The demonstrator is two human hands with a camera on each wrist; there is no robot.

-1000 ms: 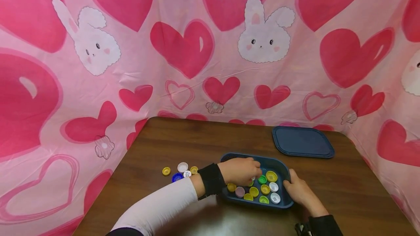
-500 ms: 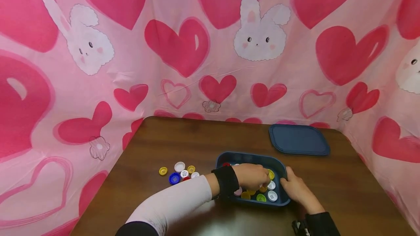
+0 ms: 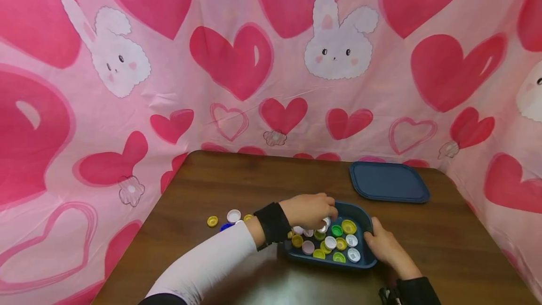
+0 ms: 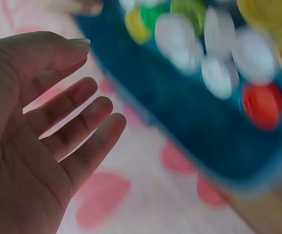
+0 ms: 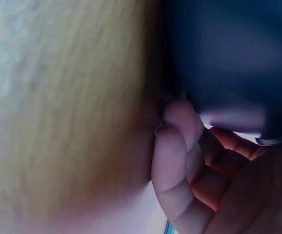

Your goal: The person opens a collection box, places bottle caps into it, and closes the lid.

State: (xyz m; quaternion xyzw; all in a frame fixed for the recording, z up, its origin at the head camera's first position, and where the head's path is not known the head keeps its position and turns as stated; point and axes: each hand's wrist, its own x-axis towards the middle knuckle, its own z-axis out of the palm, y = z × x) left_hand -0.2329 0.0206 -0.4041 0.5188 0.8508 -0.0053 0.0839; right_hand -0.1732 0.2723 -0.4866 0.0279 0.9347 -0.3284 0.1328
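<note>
A dark blue plastic box stands on the table with several bottle caps in it, among them a yellow cap, a green cap and a red cap. Over the box's left part is my left hand; the left wrist view shows its fingers spread and loosely bent, holding nothing. A white cap lies among the others, just below that hand. My right hand grips the box's right end, thumb at the rim and curled fingers against the underside.
More caps lie on the table left of the box, including a yellow cap and a white cap; my left forearm partly hides this group. A dark blue lid lies at the back right. A heart-patterned pink cloth hangs behind the table.
My left hand moved right across the box, then back left and up. A white cap now shows mid-box where none showed a second ago. My right hand keeps its hold.
</note>
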